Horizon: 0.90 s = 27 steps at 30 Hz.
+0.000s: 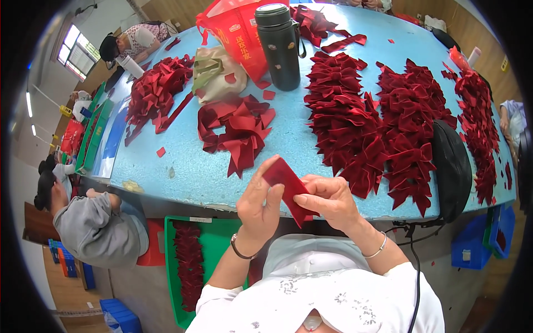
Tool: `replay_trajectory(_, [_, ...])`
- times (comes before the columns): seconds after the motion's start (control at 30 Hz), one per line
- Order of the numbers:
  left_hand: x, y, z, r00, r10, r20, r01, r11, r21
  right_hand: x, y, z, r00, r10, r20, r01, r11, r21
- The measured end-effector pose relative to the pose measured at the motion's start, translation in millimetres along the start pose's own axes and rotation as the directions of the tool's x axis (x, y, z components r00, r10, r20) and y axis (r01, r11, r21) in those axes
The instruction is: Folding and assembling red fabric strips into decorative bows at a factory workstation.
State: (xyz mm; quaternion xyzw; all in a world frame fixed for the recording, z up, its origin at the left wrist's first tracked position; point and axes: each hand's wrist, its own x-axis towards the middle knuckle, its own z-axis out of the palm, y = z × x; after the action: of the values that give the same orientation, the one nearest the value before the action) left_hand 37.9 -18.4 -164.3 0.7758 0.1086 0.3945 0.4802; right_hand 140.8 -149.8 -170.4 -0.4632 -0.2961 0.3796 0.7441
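Observation:
A folded piece of dark red velvet ribbon (290,187) is held slantwise between my hands, just above the near edge of the table. My left hand (260,202) grips it from the left, with the fingers behind it and the thumb along its side. From the right, my right hand (328,201) pinches its lower part between thumb and bent fingers. Just beyond lies a loose heap of cut red ribbon pieces (236,130). Rows of finished red bows (347,130) stand packed together to the right of my hands, with another row (408,127) beside them.
On the blue table (189,175) stand a dark thermos (278,53), a red bag (236,41) and a cream cloth bag (222,77). A black pouch (451,172) hangs at the right edge. Below sits a green tray (216,244) with bows. Co-workers sit around.

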Motion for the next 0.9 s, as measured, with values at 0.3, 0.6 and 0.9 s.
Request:
replay_trajectory(0.3, [-10, -6, 1, 0.984, -0.176, 0.030, 0.178, 0.963, -0.201, 1, 19, -4, 0.997, -0.080, -0.014, 0.077, 0.988, -0.131])
replay_trajectory(0.6, [-12, 7, 14, 0.989, -0.135, -0.057, 0.128, 0.986, -0.102, -1, 19, -5, 0.999, -0.035, -0.037, 0.035, 0.999, -0.008])
replay_trajectory(0.9, [-9, 12, 15, 0.998, -0.069, 0.005, 0.069, 0.996, -0.054, -1, 5, -2, 0.992, -0.054, -0.118, 0.047, 0.997, -0.067])
